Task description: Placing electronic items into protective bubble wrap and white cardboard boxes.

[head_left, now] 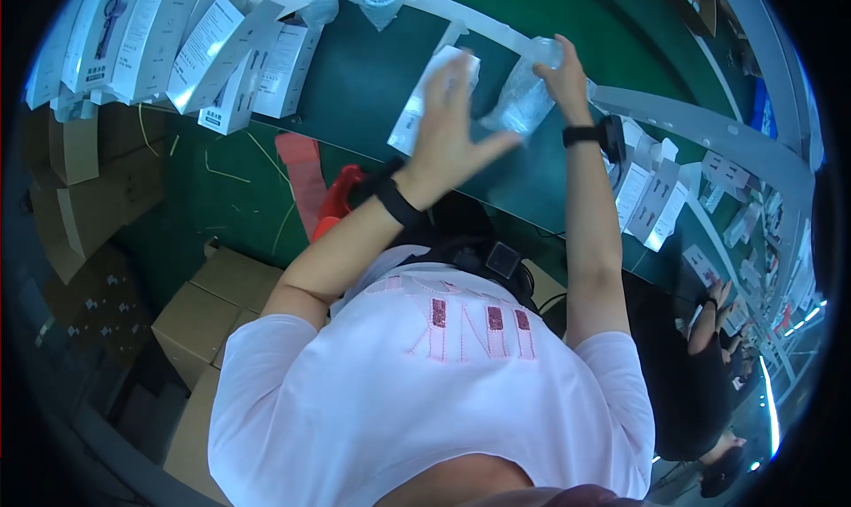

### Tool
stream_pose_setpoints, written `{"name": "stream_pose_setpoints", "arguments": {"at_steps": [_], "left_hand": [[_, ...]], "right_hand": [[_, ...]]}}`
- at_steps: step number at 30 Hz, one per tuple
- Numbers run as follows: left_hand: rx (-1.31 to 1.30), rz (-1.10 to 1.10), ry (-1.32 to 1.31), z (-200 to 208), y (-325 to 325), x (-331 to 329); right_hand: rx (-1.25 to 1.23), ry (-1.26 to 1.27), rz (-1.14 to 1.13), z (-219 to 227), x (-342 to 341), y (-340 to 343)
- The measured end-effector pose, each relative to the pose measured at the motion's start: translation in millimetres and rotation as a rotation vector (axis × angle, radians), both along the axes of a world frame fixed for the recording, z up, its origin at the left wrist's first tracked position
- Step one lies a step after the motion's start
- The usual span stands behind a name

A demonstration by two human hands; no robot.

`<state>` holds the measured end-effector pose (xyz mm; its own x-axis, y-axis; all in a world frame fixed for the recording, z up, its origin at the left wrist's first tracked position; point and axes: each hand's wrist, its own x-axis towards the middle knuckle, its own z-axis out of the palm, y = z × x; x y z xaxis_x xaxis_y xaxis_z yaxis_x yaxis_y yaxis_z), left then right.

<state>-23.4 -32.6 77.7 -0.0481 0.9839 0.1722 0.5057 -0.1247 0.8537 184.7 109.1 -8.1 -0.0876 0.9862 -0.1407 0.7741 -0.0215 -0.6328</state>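
Head view: right fingers [566, 53] hold a clear plastic bag [521, 101] just left of them; left fingers [457, 97], splayed and empty, are over a white box [409, 121]. A slack hold could drop the bag; a low sweep could nudge the box.

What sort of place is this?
Likely a factory packing area: white boxes clustered on a green bench, clear plastic wrap in the right hand, and brown cartons nearby.

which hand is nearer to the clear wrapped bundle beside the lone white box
Right. The right hand holds the bundle at its upper end; the left hand is spread to its left, overlapping the white box.
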Motion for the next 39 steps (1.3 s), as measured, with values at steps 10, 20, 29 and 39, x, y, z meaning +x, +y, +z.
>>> {"name": "stream_pose_setpoints", "arguments": {"at_steps": [10,20,29,39], "left_hand": [[-0.375,-0.315,-0.984,47.0,-1.7,3.2],[-0.858,-0.518,-1.946,71.4,-31.0,23.3],[-0.481,-0.301,-1.129,87.6,-18.1,18.1],[0.184,-0.112,-0.289,106.9,-8.9,6.3]], "right_hand": [[0.721,0.027,0.178,244.3,-20.3,-73.3],[0.819,-0.166,0.486,299.1,-36.3,-108.6],[0.738,0.032,0.23,289.8,-21.6,-120.5],[0.818,0.052,0.199,280.6,-22.3,-135.4]]}}
